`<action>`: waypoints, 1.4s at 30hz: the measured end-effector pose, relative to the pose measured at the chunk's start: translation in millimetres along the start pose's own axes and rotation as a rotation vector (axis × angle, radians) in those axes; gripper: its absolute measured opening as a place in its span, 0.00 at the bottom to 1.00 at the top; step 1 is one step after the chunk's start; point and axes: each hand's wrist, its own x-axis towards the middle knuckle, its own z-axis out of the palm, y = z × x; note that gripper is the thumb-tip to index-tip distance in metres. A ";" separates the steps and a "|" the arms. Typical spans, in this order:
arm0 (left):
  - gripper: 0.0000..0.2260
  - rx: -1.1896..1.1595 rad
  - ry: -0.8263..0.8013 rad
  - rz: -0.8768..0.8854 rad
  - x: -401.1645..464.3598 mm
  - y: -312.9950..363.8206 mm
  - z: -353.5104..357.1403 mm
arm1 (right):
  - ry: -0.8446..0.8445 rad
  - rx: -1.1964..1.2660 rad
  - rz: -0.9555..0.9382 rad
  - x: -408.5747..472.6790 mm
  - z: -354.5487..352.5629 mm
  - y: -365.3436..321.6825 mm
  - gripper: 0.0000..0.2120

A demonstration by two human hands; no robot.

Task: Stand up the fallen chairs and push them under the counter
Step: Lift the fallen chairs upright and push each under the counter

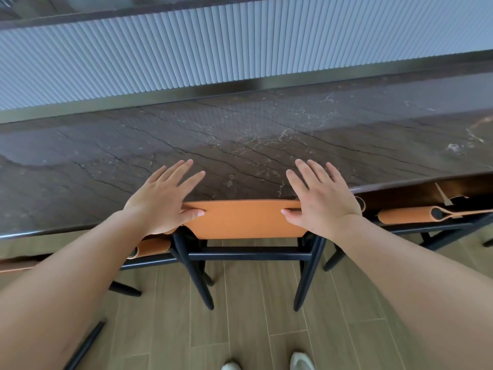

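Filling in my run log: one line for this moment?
chair upright at counter | left hand, right hand open on backrest

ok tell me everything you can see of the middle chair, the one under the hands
The middle chair stands upright with its seat tucked under the dark stone counter. Only its back end shows: a flat orange, leather-like backrest band on a black frame, with a crossbar below and slanted black legs on the wood-look floor. The left hand and the right hand rest on the two ends of the backrest, fingers straight over the counter edge, thumbs lying along the orange band.
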 end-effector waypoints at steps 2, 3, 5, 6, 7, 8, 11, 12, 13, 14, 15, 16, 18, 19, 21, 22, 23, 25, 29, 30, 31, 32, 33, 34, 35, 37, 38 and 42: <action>0.40 -0.014 -0.025 -0.010 -0.4 0.5 2.2 | 0.012 -0.010 -0.003 0.7 0.8 -0.4 0.40; 0.40 -0.019 -0.036 -0.019 0.1 1.7 2.4 | 0.020 -0.013 -0.008 0.9 1.3 -0.5 0.40; 0.40 -0.033 -0.038 -0.042 0.2 3.4 2.6 | 0.037 -0.014 -0.014 0.4 3.0 0.0 0.40; 0.40 -0.036 -0.038 -0.047 -0.2 3.3 2.4 | 0.049 -0.014 -0.013 -0.1 3.7 0.1 0.40; 0.39 -0.038 -0.043 -0.043 -1.3 3.4 2.6 | 0.058 -0.014 -0.013 -1.2 4.2 -0.1 0.41; 0.39 -0.037 -0.050 -0.036 -2.7 3.6 3.4 | 0.064 -0.016 -0.015 -2.6 4.6 -0.8 0.41; 0.37 -0.021 -0.063 -0.028 -6.9 5.0 7.5 | 0.088 -0.007 -0.022 -7.9 7.4 -2.2 0.41; 0.37 -0.011 -0.066 -0.026 -8.7 5.9 8.9 | 0.096 -0.004 -0.024 -9.8 8.5 -2.9 0.40; 0.37 -0.005 -0.068 -0.022 -10.8 6.9 10.2 | 0.095 -0.002 -0.024 -11.7 9.6 -3.7 0.40; 0.37 -0.007 -0.068 -0.020 -13.0 7.9 11.4 | 0.092 0.001 -0.025 -13.5 11.0 -4.4 0.40; 0.37 -0.009 -0.070 -0.020 -15.1 8.9 12.2 | 0.091 0.005 -0.028 -15.2 12.5 -5.1 0.40; 0.37 -0.006 -0.075 -0.021 -17.0 9.4 12.7 | 0.092 0.007 -0.034 -16.5 14.0 -5.9 0.39; 0.37 0.004 -0.076 -0.021 -18.8 10.4 13.5 | 0.089 0.006 -0.038 -18.6 15.1 -6.6 0.39; 0.37 0.005 -0.073 -0.027 -19.4 11.3 13.8 | 0.085 0.005 -0.041 -18.9 15.3 -5.9 0.39; 0.37 0.001 -0.072 -0.040 -20.4 15.0 14.1 | 0.081 0.006 -0.052 -18.6 15.5 -2.8 0.39; 0.37 0.001 -0.073 -0.041 -20.4 17.9 14.6 | 0.080 0.004 -0.055 -18.3 15.4 -0.4 0.39; 0.37 0.000 -0.074 -0.043 -20.2 20.7 15.1 | 0.082 0.004 -0.058 -18.3 15.8 2.2 0.39; 0.37 -0.006 -0.070 -0.054 -18.7 25.1 15.4 | 0.098 0.001 -0.069 -18.0 17.8 7.1 0.39; 0.37 -0.007 -0.067 -0.074 -14.1 31.4 14.5 | 0.114 -0.013 -0.100 -13.0 19.9 16.9 0.39; 0.37 -0.010 -0.070 -0.078 -12.6 33.0 13.4 | 0.111 -0.016 -0.102 -10.6 19.3 19.8 0.39; 0.37 -0.013 -0.077 -0.080 -10.7 35.4 12.2 | 0.104 -0.021 -0.101 -8.9 19.3 22.7 0.40; 0.37 -0.017 -0.083 -0.081 -9.5 38.5 11.3 | 0.096 -0.025 -0.101 -7.8 19.8 25.9 0.40; 0.37 -0.024 -0.080 -0.085 -8.4 41.9 10.6 | 0.092 -0.028 -0.106 -7.0 21.1 29.6 0.40; 0.37 -0.030 -0.073 -0.088 -7.4 45.7 10.3 | 0.097 -0.030 -0.111 -6.4 23.3 33.8 0.40; 0.37 -0.036 -0.067 -0.090 -6.8 49.8 10.3 | 0.106 -0.034 -0.118 -5.5 25.5 38.1 0.40; 0.36 -0.047 -0.062 -0.094 -6.1 57.4 11.9 | 0.115 -0.046 -0.131 -5.0 28.6 45.3 0.40; 0.36 -0.051 -0.063 -0.099 -6.0 60.5 13.1 | 0.117 -0.047 -0.134 -5.2 29.7 48.0 0.40; 0.35 -0.056 -0.068 -0.102 -9.7 70.8 16.8 | 0.102 -0.024 -0.126 -13.3 34.1 50.4 0.40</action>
